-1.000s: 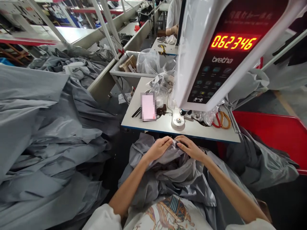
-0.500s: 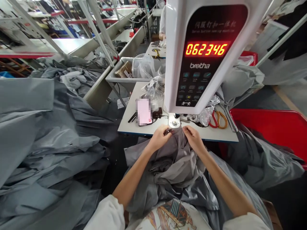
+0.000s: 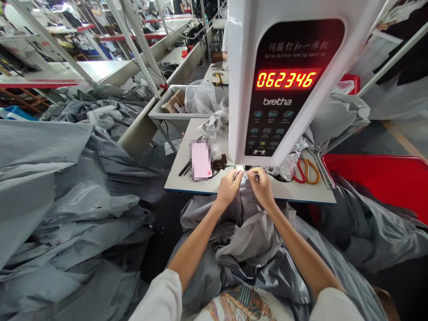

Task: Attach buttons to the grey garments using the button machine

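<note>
A grey garment (image 3: 247, 223) lies bunched over my lap, its upper edge raised to the front of the button sewing machine (image 3: 245, 67). My left hand (image 3: 229, 187) is closed on that edge, thumb and fingers pinching the cloth. Close beside it on the right, my right hand (image 3: 261, 185) pinches the same edge, also closed. Between the two hands a short stretch of cloth lies right under the machine head. The sewing point is mostly hidden behind my fingers and the head. The machine's red display reads 062346.
On the white tabletop (image 3: 180, 178) lie a pink blurred item (image 3: 200, 160), clear plastic bags (image 3: 217, 129) and scissors with red and orange handles (image 3: 312, 171). A red bin (image 3: 377, 174) stands at right. Grey cloth (image 3: 67, 200) is heaped at left. A grey tray (image 3: 160, 111) stands behind.
Both hands have moved forward with the garment's edge, closer to the machine's sewing point, and nearer to each other. The camera view has shifted slightly. The display number is the same.
</note>
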### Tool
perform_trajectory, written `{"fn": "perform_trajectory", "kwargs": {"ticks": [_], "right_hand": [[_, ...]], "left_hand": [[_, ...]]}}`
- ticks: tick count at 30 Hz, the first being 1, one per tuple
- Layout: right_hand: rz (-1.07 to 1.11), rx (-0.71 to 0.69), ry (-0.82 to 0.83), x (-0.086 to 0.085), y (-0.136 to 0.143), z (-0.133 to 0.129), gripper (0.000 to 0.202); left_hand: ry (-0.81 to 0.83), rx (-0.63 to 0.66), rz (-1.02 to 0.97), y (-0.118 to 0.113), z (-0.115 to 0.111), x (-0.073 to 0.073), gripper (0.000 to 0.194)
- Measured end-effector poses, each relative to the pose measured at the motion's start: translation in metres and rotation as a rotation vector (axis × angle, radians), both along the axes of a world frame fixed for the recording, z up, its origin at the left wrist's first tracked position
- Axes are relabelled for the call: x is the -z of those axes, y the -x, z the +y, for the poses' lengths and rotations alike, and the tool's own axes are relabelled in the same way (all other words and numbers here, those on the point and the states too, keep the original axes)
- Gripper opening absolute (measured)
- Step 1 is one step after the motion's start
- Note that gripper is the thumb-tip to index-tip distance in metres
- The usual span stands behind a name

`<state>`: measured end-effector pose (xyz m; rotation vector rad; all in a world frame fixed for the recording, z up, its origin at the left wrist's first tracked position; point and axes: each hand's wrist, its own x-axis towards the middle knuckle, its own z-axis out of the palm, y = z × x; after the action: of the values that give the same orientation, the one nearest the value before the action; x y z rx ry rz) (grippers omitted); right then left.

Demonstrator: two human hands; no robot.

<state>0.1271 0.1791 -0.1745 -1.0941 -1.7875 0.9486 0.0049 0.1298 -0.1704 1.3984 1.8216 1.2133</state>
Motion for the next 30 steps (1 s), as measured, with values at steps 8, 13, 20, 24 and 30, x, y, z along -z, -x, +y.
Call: {"fn": "perform_trajectory", "kwargs": {"ticks": [8, 13, 20, 24, 30], "right_hand": [[-0.054, 0.099, 0.008, 0.011, 0.006, 0.01, 0.024], [-0.085, 0.106, -0.027, 0.012, 0.006, 0.008, 0.026], [-0.116, 0.164, -0.017, 0.016, 0.003, 0.005, 0.027], [-0.154, 0.168, -0.023, 0.019, 0.002, 0.004, 0.03], [-0.196, 0.162, -0.168, 0.022, -0.002, 0.004, 0.027]], "left_hand": [[0.058, -0.127, 0.185, 0.002, 0.009, 0.004, 0.022], [0.115, -0.146, 0.355, 0.001, 0.007, 0.005, 0.025], [-0.13, -0.176, 0.462, 0.006, 0.007, 0.018, 0.025], [-0.287, -0.016, 0.467, 0.011, 0.009, 0.025, 0.019], [-0.258, 0.063, 0.358, 0.01, 0.005, 0.028, 0.025]]}}
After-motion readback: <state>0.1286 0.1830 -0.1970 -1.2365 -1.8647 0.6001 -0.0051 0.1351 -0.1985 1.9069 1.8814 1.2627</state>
